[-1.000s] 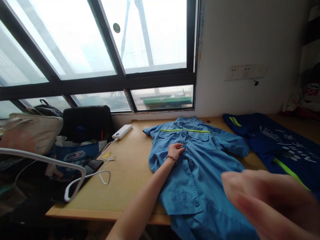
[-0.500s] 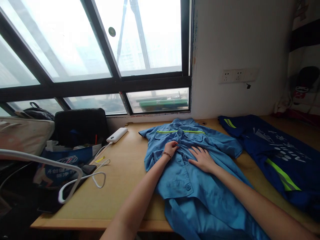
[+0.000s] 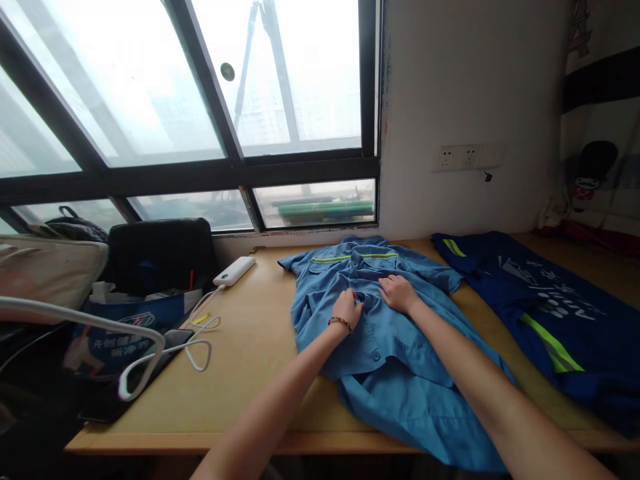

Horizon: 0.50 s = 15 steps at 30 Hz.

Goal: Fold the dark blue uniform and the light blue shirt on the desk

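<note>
A light blue work shirt (image 3: pixel 395 347) with yellow-green stripes across the chest lies front up on the wooden table (image 3: pixel 250 347), its hem hanging over the near edge. My left hand (image 3: pixel 346 309), with a bead bracelet on the wrist, rests on the shirt's chest with its fingers curled into the cloth by the button line. My right hand (image 3: pixel 397 293) lies just to the right of it on the chest, fingers bent and pressing the fabric. Both hands sit close together below the collar.
A dark blue garment (image 3: pixel 540 307) with a yellow-green stripe lies at the table's right. A white power bank (image 3: pixel 234 271) with its cable sits at the back left, beside a black bag (image 3: pixel 160 253) and a blue bag (image 3: pixel 125 330). Wall sockets (image 3: pixel 463 158) are above.
My right hand came down from close to the camera onto the shirt, then slid up toward the collar. My left hand shifted slightly toward me. The shirt's chest has bunched a little.
</note>
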Available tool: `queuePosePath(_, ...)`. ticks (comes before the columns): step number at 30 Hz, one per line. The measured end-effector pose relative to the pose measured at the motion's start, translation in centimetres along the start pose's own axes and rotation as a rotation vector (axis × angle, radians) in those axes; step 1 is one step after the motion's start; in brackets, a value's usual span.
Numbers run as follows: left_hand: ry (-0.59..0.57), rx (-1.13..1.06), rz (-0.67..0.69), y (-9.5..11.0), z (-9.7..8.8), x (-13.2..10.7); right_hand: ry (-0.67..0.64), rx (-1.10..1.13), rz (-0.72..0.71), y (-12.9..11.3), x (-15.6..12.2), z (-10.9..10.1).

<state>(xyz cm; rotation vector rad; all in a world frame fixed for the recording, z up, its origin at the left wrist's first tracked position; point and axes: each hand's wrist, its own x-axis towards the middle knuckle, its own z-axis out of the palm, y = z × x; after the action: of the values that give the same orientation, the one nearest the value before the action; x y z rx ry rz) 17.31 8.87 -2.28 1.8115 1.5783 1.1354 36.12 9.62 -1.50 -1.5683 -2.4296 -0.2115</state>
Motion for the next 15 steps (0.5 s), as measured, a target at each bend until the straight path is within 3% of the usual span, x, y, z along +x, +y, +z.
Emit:
queuePosePath(4,-0.197,0.04,0.12,-0.7,-1.8,-2.4,0.108,0.011,0.066,-2.8,-0.9,-1.0)
queuePosePath(6,-0.271,0.025,0.179,-1.3,-2.8,-2.6,0.175,0.123,0.175,-4.8,-1.6,-0.9)
queuePosePath(8,-0.331,0.022,0.207,-1.6,-3.5,-2.6,0.16,0.276,0.269,-6.8,-2.4,-0.5)
queuePosePath(11,-0.366,0.051,0.229,-1.7,-3.9,-2.5,0.104,0.361,0.25,-9.0,-3.7,0.1)
queuePosePath(15,-0.336,0.116,0.241,-1.4,-3.8,-2.7,0.083,0.304,0.203,-9.7,-4.3,0.2)
